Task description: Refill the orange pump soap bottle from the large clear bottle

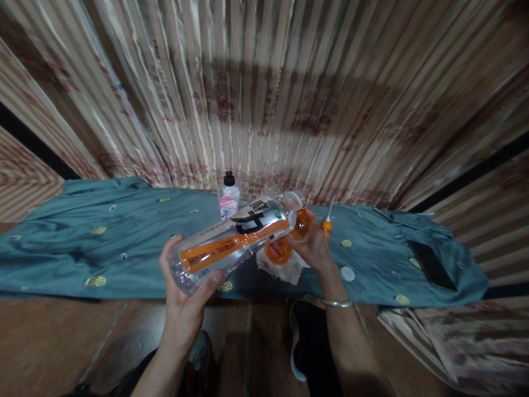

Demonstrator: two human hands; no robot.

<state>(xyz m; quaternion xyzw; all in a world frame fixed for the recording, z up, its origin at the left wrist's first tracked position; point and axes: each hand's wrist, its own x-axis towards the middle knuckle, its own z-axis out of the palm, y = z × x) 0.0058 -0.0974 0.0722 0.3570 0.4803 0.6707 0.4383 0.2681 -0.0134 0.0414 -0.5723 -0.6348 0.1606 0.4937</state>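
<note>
My left hand (185, 292) grips the base of a large clear plastic bottle (235, 237) with an orange, white and black label. The bottle is tipped almost flat, its open mouth toward the upper right. My right hand (312, 242) holds a small clear orange-tinted bottle (285, 248) right under that mouth. The two bottles touch or nearly touch there. A crumpled white tissue (285, 270) sits beneath the small bottle. On my right wrist is a silver bangle.
A teal cloth (103, 237) covers the low surface. On it stand a small black-capped bottle (228, 197), an orange spray top with a tube (328, 222), a white cap (347, 273) and a dark phone (432, 264). Striped curtain hangs behind. Wooden floor and my shoes lie below.
</note>
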